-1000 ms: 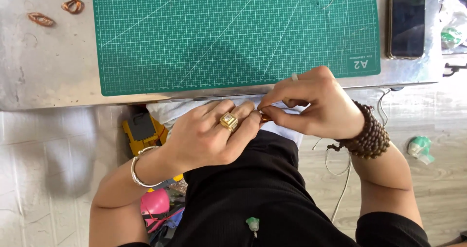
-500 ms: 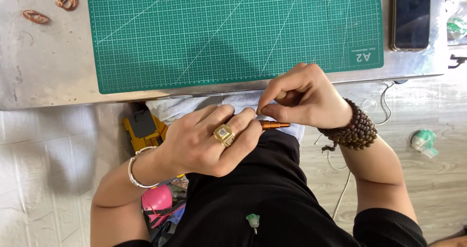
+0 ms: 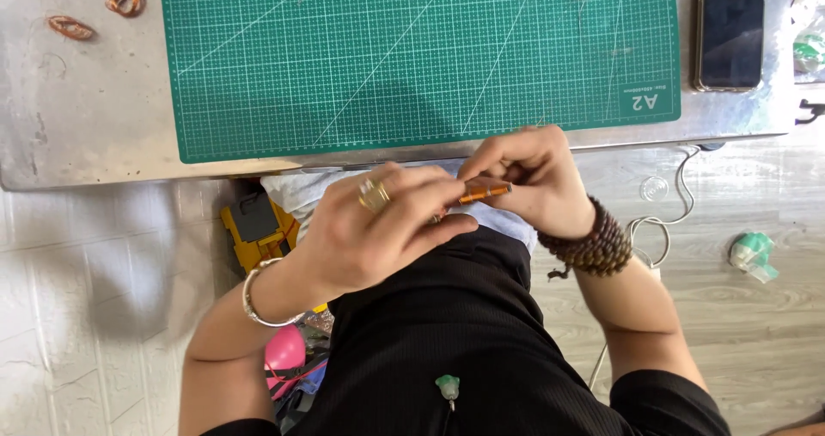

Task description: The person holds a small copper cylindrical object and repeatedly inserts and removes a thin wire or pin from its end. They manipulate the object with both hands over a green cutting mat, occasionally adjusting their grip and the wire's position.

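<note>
Both my hands meet just below the front edge of the metal table (image 3: pixel 86 135), over my lap. My left hand (image 3: pixel 378 230), with a gold ring and a silver bangle, pinches one end of a thin orange rod-like piece (image 3: pixel 484 193). My right hand (image 3: pixel 533 178), with a dark bead bracelet at the wrist, curls over the rod's other end. What the rod is exactly I cannot tell. A green cutting mat (image 3: pixel 412 54) lies on the table right above my hands.
A dark phone (image 3: pixel 730 28) lies at the mat's right. Three small copper wire loops (image 3: pixel 71 27) rest at the table's far left. A yellow tool (image 3: pixel 258 225) and pink object (image 3: pixel 285 350) sit on the floor; a white cable (image 3: pixel 662 230) and green tape dispenser (image 3: pixel 754 254) lie to the right.
My hands have drawn slightly apart, so more of the orange rod shows between them. The right hand lifted a little toward the table edge.
</note>
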